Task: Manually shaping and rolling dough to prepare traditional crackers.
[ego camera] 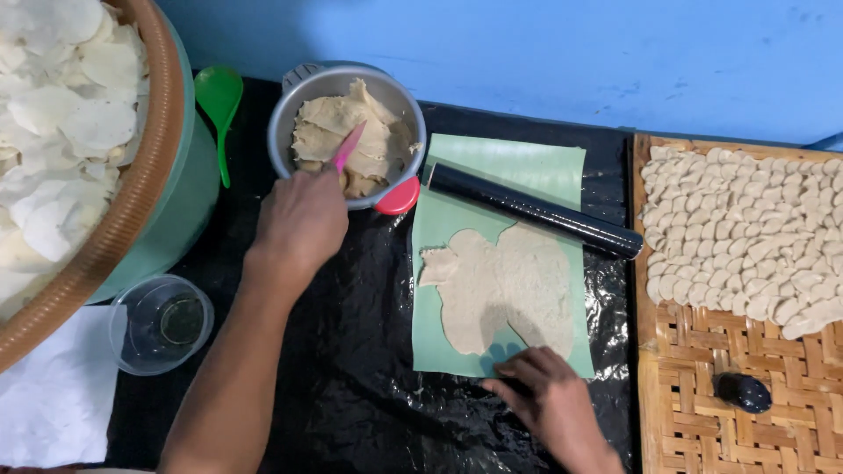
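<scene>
Dough point(356, 140) in the metal bowl point(285, 114) at the surface's far edge is best scooped gently by the left hand point(300, 219) closed on a pink knife point(349, 146) (right hand point(544, 391), fingers flat, steadies the green sheet point(509, 167)).

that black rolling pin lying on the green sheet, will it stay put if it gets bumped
Probably not: the black rolling pin is a smooth cylinder lying free on the flat green sheet, so a sideways nudge would likely set it rolling. It looks rigid, not floppy. Its glossy surface may be slippery to grip.
</scene>
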